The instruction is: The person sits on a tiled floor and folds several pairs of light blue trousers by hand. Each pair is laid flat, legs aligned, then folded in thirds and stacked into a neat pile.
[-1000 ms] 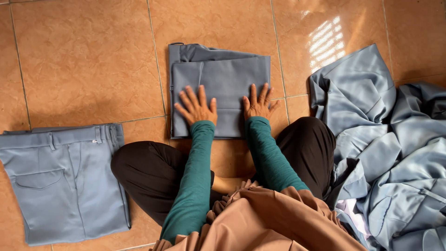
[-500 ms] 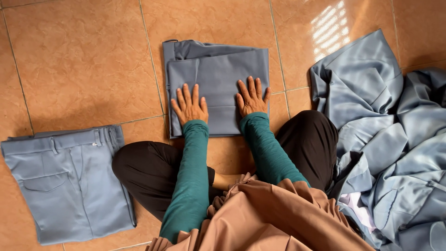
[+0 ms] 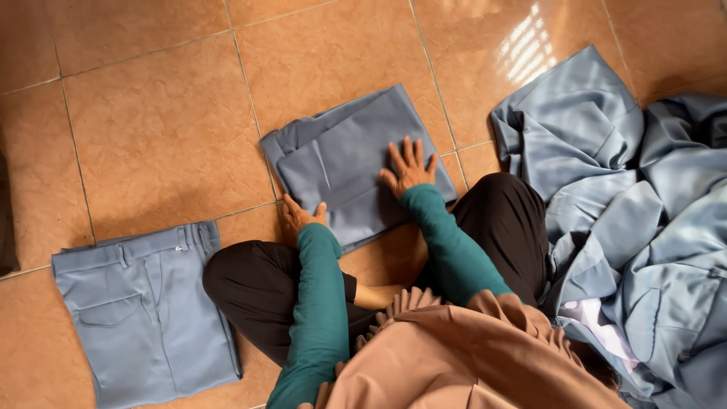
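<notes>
Folded grey-blue trousers [image 3: 356, 167] lie on the tiled floor [image 3: 151, 129] before the knees; right hand [image 3: 409, 168] presses flat on them, fingers spread, pinning the fold; left hand [image 3: 297, 216] curls at their near-left edge, grip unclear.
</notes>
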